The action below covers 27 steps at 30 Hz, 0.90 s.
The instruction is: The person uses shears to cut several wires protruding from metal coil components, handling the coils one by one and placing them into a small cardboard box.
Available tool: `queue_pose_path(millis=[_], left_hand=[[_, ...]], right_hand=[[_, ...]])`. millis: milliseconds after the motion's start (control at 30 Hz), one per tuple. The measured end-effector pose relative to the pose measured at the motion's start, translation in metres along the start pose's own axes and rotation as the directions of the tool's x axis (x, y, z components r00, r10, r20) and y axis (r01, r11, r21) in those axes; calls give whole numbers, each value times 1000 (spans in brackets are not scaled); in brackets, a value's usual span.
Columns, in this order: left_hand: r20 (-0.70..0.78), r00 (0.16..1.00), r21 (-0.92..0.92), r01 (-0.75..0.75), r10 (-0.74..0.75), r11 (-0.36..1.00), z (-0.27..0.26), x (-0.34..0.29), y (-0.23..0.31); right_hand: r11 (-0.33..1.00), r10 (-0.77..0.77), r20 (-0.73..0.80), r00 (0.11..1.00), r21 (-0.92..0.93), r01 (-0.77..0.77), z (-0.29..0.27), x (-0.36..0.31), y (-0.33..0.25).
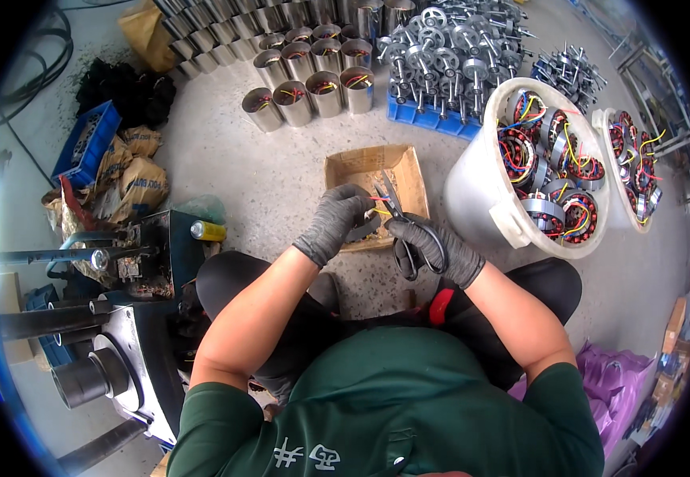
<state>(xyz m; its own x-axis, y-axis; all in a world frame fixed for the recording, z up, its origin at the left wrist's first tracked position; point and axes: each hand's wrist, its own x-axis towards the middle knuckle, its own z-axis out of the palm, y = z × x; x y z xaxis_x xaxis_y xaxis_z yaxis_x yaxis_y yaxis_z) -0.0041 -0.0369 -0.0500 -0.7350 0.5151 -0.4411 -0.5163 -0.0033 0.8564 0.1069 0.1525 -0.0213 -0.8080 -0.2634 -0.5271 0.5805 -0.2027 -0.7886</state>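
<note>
My left hand [335, 221], in a grey glove, is closed on thin red and yellow wires [380, 211] over an open cardboard box [416, 176]. A grey curved metal edge [362, 231] shows just below those fingers; the rest of that part is hidden. My right hand [437, 248], gloved too, grips black-handled scissors [395, 208]. Their blades point up and away from me, spread a little, beside the wires. Small scraps lie on the bottom of the box.
Right of the box stands a white tub [472, 187] of wound stators [544, 215], with another tub [611, 171] beyond. Metal cylinders [327, 97] line the floor ahead. A blue crate [432, 119] carries shafted rotors [472, 63]. A machine [134, 342] and yellow can [208, 231] are left.
</note>
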Motion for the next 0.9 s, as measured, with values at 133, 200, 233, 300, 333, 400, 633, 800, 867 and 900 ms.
queue_pose_path(millis=[133,200,233,300,333,400,633,800,867,900], left_hand=[[-12,997,47,-70,70,996,-1,4,-8],[-52,994,32,-91,93,995,0,4,-11],[-72,992,25,-103,104,994,2,4,-11],[-97,994,-5,-47,46,999,8,0,-6],[-109,994,-20,-19,17,1000,10,-2,-3],[-104,995,-8,-4,3,1000,10,-1,-3],[-137,990,102,-19,33,995,8,-2,3],[-81,996,145,-13,25,989,9,-4,0],[-44,999,186,-6,14,982,7,-2,-4],[-23,1000,215,-5,10,977,8,-1,-5]], right_hand=[[995,-9,3,1000,101,9,0,3,5],[983,-31,16,999,182,28,3,4,11],[983,-13,2,1000,183,13,6,4,14],[982,23,-25,999,186,-18,9,4,19],[971,31,-18,999,239,-26,8,5,24],[939,47,-2,999,342,-44,2,7,32],[997,-10,-89,996,74,16,10,-1,9],[995,58,-59,997,89,-52,11,-1,6],[1000,29,-91,995,14,-28,10,-1,5],[1000,23,-75,997,-4,-23,8,0,4]])
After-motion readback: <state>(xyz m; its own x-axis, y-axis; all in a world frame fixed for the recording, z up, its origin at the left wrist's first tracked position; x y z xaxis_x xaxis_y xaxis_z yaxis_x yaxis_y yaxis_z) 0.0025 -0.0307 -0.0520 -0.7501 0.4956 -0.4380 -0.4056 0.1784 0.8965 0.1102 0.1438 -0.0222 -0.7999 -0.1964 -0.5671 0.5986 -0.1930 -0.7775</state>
